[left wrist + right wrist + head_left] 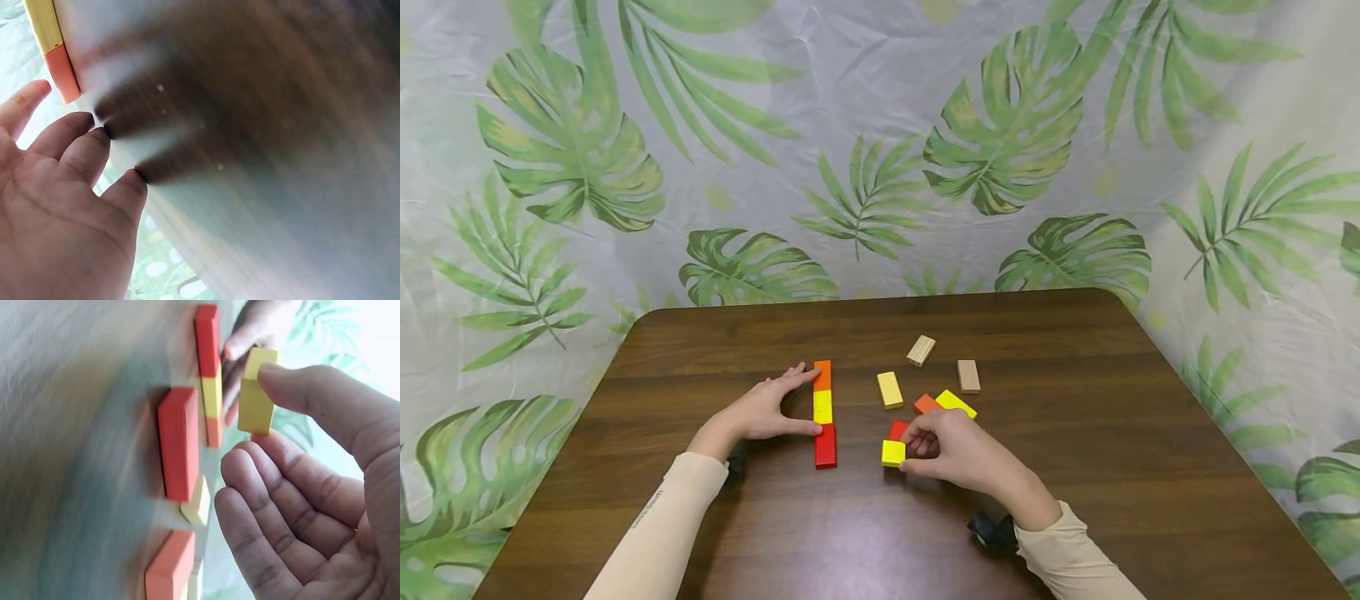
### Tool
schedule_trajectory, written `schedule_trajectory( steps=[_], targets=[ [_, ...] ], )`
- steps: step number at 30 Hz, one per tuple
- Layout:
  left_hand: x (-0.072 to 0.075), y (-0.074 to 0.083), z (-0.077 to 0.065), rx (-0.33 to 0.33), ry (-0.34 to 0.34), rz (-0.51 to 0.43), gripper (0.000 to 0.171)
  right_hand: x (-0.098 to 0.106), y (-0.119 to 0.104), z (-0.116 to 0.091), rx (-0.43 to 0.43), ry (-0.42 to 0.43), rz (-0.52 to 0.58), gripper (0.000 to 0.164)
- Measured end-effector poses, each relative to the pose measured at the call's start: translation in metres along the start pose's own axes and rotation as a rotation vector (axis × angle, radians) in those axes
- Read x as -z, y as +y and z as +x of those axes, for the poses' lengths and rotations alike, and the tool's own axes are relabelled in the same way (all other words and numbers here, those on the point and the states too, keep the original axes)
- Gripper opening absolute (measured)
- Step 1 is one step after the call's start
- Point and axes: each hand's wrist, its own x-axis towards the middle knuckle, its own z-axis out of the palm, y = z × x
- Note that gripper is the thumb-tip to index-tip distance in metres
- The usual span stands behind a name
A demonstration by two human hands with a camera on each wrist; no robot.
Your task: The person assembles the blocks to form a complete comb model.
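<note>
One yellow block (892,453) pinched, right hand (957,448); left hand (763,410) touching block row (823,407).

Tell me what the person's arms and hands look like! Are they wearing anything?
The left sleeve and right sleeve are both cream-coloured. The left one has small dark marks, too tiny to read. A small black gadget shows by the left wrist and another by the right. The left hand and right hand wear no gloves.
</note>
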Motion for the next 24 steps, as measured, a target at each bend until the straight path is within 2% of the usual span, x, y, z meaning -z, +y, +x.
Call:
schedule_trajectory(
  steps=[8, 17, 24],
  targets=[
    [-0.001, 0.001, 0.0, 0.005, -0.011, -0.007, 0.101, -0.016, -0.01, 0.01, 0.063, 0.002, -0.047, 0.022],
    [-0.003, 0.0, -0.001, 0.015, -0.016, -0.001, 0.099, -0.034, -0.02, 0.023, 0.056, -0.023, -0.064, 0.023],
    [-0.001, 0.004, -0.001, 0.014, -0.014, -0.004, 0.098, -0.042, -0.027, 0.033, 0.065, -0.018, -0.13, 0.022]
  ],
)
